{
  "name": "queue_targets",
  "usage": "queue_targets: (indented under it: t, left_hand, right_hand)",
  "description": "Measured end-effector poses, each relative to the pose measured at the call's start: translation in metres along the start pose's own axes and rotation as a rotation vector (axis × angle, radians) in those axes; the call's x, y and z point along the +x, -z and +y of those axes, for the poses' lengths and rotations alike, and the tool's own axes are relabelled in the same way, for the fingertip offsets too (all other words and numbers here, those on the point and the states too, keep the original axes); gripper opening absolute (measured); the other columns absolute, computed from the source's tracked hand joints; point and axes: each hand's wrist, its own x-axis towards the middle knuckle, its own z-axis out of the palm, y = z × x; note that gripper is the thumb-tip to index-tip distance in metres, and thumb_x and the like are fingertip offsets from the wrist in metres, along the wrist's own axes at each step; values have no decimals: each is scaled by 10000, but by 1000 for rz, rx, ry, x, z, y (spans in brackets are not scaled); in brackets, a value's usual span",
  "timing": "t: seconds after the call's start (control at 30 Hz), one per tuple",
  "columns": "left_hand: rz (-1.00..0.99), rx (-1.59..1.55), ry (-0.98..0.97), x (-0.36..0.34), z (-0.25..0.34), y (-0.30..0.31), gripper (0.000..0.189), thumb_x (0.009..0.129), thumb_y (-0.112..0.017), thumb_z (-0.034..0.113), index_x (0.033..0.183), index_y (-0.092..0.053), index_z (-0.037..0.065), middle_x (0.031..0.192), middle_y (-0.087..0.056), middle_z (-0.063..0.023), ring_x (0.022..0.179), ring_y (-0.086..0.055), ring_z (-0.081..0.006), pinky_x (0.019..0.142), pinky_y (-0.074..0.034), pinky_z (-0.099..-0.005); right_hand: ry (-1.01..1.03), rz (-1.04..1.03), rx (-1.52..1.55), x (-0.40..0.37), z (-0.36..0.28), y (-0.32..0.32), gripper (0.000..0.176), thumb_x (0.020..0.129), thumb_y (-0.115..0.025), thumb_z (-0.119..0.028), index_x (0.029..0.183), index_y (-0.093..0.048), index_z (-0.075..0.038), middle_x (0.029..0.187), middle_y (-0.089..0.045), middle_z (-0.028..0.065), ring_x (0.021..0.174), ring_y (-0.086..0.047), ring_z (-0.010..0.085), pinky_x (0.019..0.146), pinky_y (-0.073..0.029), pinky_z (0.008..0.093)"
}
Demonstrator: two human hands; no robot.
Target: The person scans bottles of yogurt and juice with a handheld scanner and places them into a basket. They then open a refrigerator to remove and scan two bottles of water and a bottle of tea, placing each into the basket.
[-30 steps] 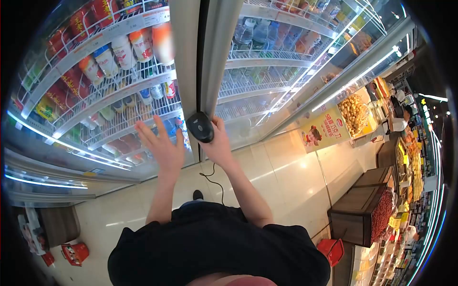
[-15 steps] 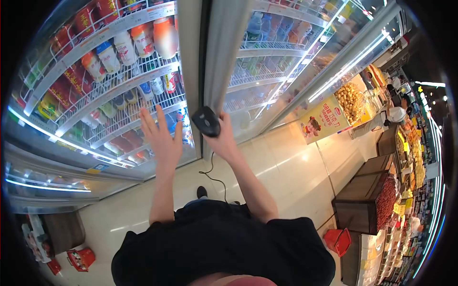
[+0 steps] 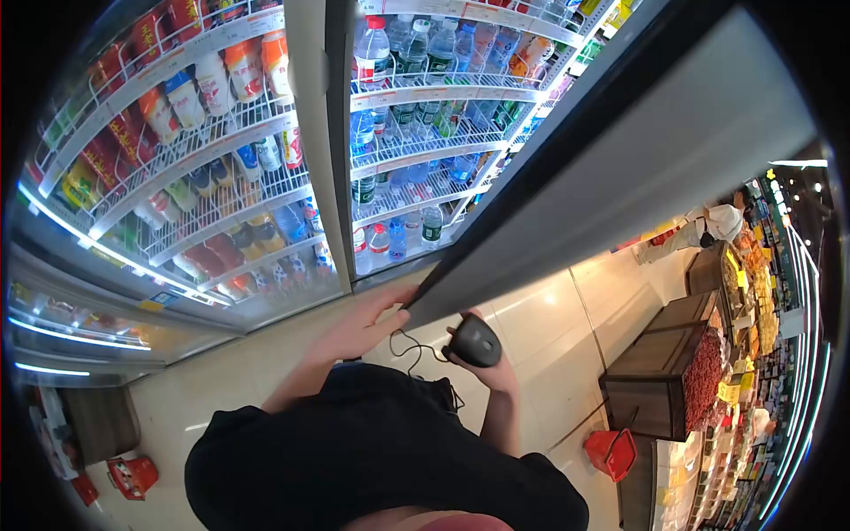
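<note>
My left hand point(image 3: 361, 330) grips the near edge of the open glass-fridge door point(image 3: 611, 190), its fingers at the dark rim. In my right hand point(image 3: 496, 372) is a black handheld barcode scanner point(image 3: 476, 342), held just below the door, with a thin black cord point(image 3: 405, 350) hanging from it. Beyond the door, bottled drinks stand on white wire shelves point(image 3: 425, 159), among them a red-capped water bottle point(image 3: 373, 51). My right fingers are partly hidden behind the scanner.
To the left, a closed fridge door point(image 3: 323, 159) fronts more cans and bottles. Red shopping baskets point(image 3: 611, 453) point(image 3: 133, 476) stand on the tiled floor. Wooden display bins point(image 3: 651, 389) line the right side. A person in a white cap point(image 3: 724, 221) is farther off.
The right-hand fridge door has swung open towards me. My left hand has moved right and closed on its edge. My right hand has moved right and down with the scanner.
</note>
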Motion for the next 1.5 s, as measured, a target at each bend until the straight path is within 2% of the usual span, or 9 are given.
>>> queue_targets:
  t: [0.2,0.37,0.57,0.6,0.97,1.1,1.17,1.33,1.5]
  left_hand:
    - [-325,168,-53,8,22,-54,631,1029,-611,325,1550,-428,22,1400,-593,-198,1311,-568,-330,1105,-430,-422]
    - [-559,220,-42,32,31,-98,678,1019,-631,319,1581,-386,31,1401,-602,-181,1314,-567,-307,1110,-423,-416]
    - [-691,175,-95,62,31,-161,710,1033,-617,384,1567,-378,-19,1440,-596,-213,1351,-561,-327,1123,-420,-403]
    - [-728,167,-35,66,34,-169,669,1019,-638,249,1581,-370,7,1434,-594,-183,1355,-547,-297,1137,-404,-402]
    - [-918,-246,-36,104,15,-265,624,1054,-548,180,1596,-302,-8,1544,-439,-156,1390,-480,-247,1134,-381,-394]
    - [-1062,-422,-11,129,4,-282,548,1053,-457,89,1579,-334,-3,1534,-427,-124,1409,-402,-189,1145,-357,-371]
    - [-1019,-330,51,138,-4,-282,672,1022,-500,116,1641,-245,58,1659,-324,-150,1543,-264,-244,1216,-313,-439]
    - [-899,-214,249,189,-41,-244,637,1057,-560,317,1603,-351,63,1560,-499,-115,1404,-498,-241,1130,-420,-386]
    - [-242,-169,302,290,-76,-128,650,997,-668,358,1532,-460,52,1501,-526,-77,1316,-562,-186,1069,-474,-358]
  right_hand:
    - [9,62,196,-79,30,67,869,820,-804,58,1571,-375,-22,1571,-453,110,1331,-574,248,1098,-485,446]
    - [202,285,154,-127,8,100,385,809,-822,-139,1142,-675,-17,1598,-419,181,1503,-362,393,1167,-343,651]
    - [275,393,302,-188,16,144,364,796,-837,-122,1089,-656,-5,1179,-643,165,1136,-634,314,969,-511,481]
    - [329,393,343,-191,21,143,371,796,-836,-117,1086,-637,3,1063,-646,159,1008,-650,301,904,-516,448]
    - [591,22,340,-178,-4,166,398,873,-793,-268,1164,-667,-27,1136,-645,229,1083,-645,353,918,-523,484]
    - [526,57,164,-158,-25,175,464,849,-819,-345,1154,-676,-25,1420,-534,282,1170,-629,364,969,-531,486]
    - [424,103,68,-154,-21,188,498,844,-824,-364,1194,-660,-50,1537,-434,303,1290,-564,409,1011,-502,519]
    - [424,204,12,-152,-24,194,472,863,-825,-307,1222,-639,-64,1577,-397,318,1450,-424,463,1135,-402,566]
    - [420,307,21,-148,-25,186,396,914,-797,-312,1206,-655,-85,1586,-404,292,1443,-431,489,1160,-371,598]
